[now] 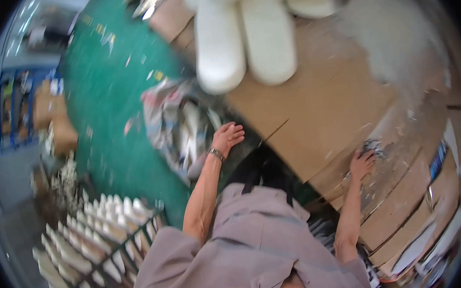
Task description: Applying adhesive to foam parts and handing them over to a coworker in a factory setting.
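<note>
My left hand [227, 136], with a bracelet on its wrist, reaches out over a crumpled bag of mixed scraps [177, 128] beside the table. Its fingers are apart and it holds nothing. My right hand [361, 164] lies on the worn wooden worktable [404, 183], with its fingertips at a small grey crumpled scrap [374, 145]. The blur hides whether the fingers grip the scrap. A brown cardboard sheet [315, 109] lies on the table between my hands.
Several white boot-shaped foam pieces [243, 38] lie at the table's far end. A rack of white soles [93, 238] stands at lower left on the littered green floor [106, 100]. Cardboard boxes [55, 118] sit by the left wall. Stacked flat sheets [415, 248] lie at lower right.
</note>
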The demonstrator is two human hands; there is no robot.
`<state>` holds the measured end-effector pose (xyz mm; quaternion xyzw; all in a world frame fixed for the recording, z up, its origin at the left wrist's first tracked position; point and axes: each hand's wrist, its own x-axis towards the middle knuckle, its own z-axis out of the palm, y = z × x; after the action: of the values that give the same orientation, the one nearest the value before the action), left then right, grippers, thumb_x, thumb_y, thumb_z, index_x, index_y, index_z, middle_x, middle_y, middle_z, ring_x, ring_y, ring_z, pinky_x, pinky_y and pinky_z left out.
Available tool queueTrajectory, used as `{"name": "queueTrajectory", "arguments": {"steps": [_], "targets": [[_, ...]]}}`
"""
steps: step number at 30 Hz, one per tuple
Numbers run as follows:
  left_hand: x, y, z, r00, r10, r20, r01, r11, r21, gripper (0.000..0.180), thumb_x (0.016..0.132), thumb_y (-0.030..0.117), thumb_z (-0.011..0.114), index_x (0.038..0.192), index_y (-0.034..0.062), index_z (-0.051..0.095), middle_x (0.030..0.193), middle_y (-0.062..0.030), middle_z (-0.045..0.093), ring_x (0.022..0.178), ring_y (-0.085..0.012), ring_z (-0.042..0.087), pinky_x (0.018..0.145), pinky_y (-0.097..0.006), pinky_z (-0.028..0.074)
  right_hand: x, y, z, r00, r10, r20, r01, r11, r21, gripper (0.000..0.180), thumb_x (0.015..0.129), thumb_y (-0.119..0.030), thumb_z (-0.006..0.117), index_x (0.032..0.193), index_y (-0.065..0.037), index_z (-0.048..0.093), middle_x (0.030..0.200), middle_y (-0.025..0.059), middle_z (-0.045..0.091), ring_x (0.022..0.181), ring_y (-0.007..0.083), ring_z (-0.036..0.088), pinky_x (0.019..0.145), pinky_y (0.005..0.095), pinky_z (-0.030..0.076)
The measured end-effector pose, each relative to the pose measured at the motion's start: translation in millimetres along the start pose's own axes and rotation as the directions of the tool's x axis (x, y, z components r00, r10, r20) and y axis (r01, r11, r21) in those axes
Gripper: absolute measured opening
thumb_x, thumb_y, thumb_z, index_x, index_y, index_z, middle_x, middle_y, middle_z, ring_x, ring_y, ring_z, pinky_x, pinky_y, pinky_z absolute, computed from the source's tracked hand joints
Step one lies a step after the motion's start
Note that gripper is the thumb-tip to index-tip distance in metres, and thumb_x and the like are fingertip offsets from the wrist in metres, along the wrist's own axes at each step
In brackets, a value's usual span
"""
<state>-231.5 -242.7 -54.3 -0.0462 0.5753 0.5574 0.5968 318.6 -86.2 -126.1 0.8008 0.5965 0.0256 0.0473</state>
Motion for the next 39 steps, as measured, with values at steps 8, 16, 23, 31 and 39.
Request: {"name": "queueTrajectory", "arguments": {"steps": [8, 16, 23, 31, 39], "targets": [[-147.4, -207.4, -254.9, 0.681, -0.367, -0.633, 0.374, 0.918, -0.129, 0.012, 0.099, 0.014, 0.057, 0.101, 0.0058, 0.066, 0.093, -0.0092, 0.070, 0.074, -0.0237, 0.069, 0.063, -0.043, 0.062, 12.1, 15.9, -4.0, 0.987, -0.024, 0.159, 0.000, 0.989, 0.150, 0.086, 0.098, -0.062, 0.041, 0.160, -0.007, 0.017, 0.161, 0.0324, 0.016, 0.146, 0.0504, 0.025, 0.117, 0.0548, 0.027], [-189.3, -209.2, -252.7, 0.723, -0.280, -0.632, 0.384, 0.923, 0.030, 0.033, 0.096, 0.019, 0.064, 0.126, 0.0077, 0.060, 0.102, -0.0076, 0.072, 0.085, -0.0191, 0.070, 0.070, -0.040, 0.061, -27.5, -26.0, -41.9, 0.954, -0.295, 0.053, 0.292, 0.955, 0.047, 0.083, 0.097, -0.054, 0.050, 0.154, 0.003, 0.029, 0.156, 0.0359, 0.025, 0.146, 0.0465, 0.028, 0.119, 0.0509, 0.024], [-156.1, -161.6, -296.4, 0.829, -0.158, -0.537, 0.284, 0.945, 0.161, 0.039, 0.096, 0.016, 0.065, 0.132, 0.0039, 0.055, 0.110, -0.0104, 0.071, 0.092, -0.0203, 0.070, 0.074, -0.039, 0.061, -188.7, -178.2, -104.9, 0.654, -0.752, -0.080, 0.620, 0.473, 0.626, 0.056, 0.098, -0.028, 0.058, 0.144, 0.002, 0.049, 0.150, 0.0259, 0.045, 0.140, 0.0396, 0.042, 0.118, 0.0460, 0.030], [-96.8, -169.5, -399.8, 0.819, -0.222, -0.530, 0.339, 0.931, 0.133, 0.035, 0.091, 0.016, 0.069, 0.123, 0.0042, 0.061, 0.102, -0.0081, 0.073, 0.083, -0.0163, 0.071, 0.069, -0.034, 0.060, -359.8, -311.9, -103.0, 0.500, -0.828, 0.256, 0.448, 0.500, 0.741, 0.037, 0.091, -0.010, 0.061, 0.126, 0.003, 0.063, 0.128, 0.0243, 0.063, 0.118, 0.0391, 0.061, 0.101, 0.0416, 0.048], [31.7, -203.9, -492.0, 0.835, -0.053, -0.547, 0.313, 0.864, 0.395, 0.039, 0.086, 0.022, 0.070, 0.121, 0.0033, 0.065, 0.103, -0.0144, 0.074, 0.093, -0.0262, 0.072, 0.083, -0.038, 0.057, -446.7, -459.6, 41.1, 0.176, -0.914, 0.365, 0.491, 0.403, 0.772, 0.032, 0.092, -0.008, 0.062, 0.122, 0.001, 0.065, 0.113, 0.0173, 0.069, 0.094, 0.0257, 0.069, 0.077, 0.0328, 0.055]]}}
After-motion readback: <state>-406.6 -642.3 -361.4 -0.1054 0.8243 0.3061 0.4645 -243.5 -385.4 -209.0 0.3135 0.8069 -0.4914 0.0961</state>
